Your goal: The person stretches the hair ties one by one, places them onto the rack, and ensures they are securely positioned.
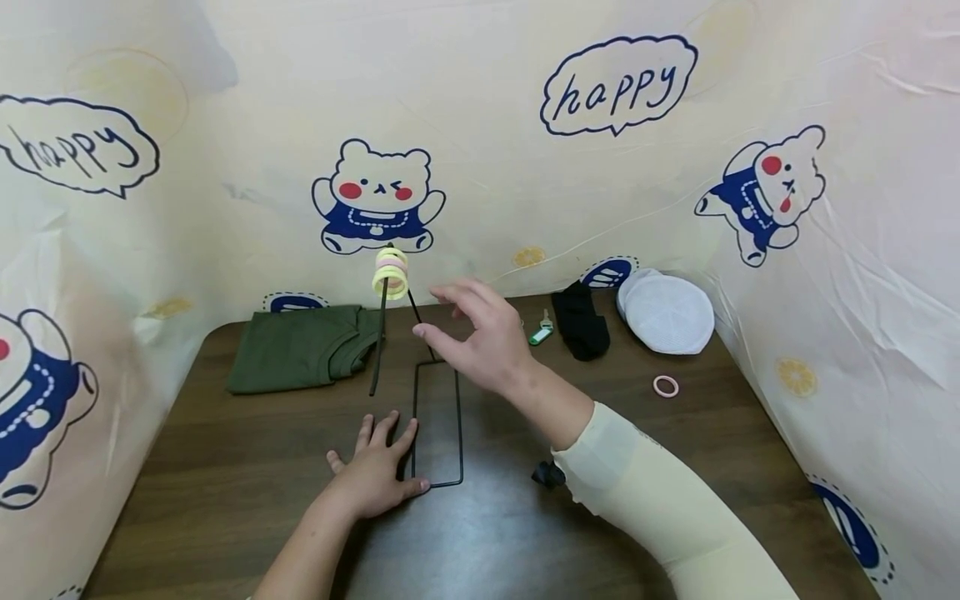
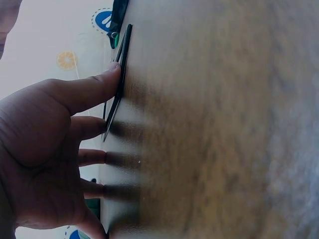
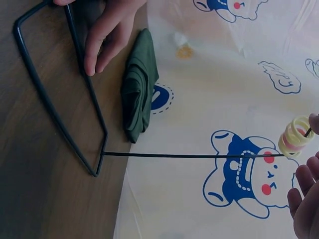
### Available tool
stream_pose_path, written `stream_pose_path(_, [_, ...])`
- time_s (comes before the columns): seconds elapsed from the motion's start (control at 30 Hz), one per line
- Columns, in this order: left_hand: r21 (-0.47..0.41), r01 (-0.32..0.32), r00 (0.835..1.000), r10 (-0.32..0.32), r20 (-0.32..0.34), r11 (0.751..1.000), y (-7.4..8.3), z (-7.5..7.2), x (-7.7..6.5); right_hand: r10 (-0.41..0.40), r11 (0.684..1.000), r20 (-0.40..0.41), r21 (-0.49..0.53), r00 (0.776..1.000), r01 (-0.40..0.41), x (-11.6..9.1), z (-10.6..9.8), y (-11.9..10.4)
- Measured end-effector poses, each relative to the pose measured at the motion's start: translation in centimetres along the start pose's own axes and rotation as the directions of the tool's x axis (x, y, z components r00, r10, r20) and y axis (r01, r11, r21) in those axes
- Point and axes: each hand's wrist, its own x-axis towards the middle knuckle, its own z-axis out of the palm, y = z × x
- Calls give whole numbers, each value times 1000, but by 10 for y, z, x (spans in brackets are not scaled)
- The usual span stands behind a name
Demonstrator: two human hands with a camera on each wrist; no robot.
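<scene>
A black wire stand (image 1: 461, 425) has a rectangular base on the table and a thin upright. Several pale yellow and pink rings (image 1: 391, 273) hang on its top; they also show in the right wrist view (image 3: 295, 138). My left hand (image 1: 375, 471) lies with fingers spread on the table, its thumb (image 2: 99, 89) on the base wire and other fingertips against the table. My right hand (image 1: 487, 337) is raised just right of the upright, fingers loosely extended, with nothing seen in its grasp. In the right wrist view, only part of this hand (image 3: 308, 199) shows near the rings.
A folded dark green cloth (image 1: 292, 350) lies at the back left. Toward the back right are a key with a green tag (image 1: 542, 329), a black cloth item (image 1: 581, 321), a white cap-like item (image 1: 670, 315) and a pink ring (image 1: 665, 386). A small black object (image 1: 548, 475) is near the right sleeve.
</scene>
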Motion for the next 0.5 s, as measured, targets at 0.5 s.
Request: stream_pose_path(0.5, [-9,-30,999,30,-14,1000,-1,-1,-3,43,999,-9,-2,999,-43,-41,-22,11])
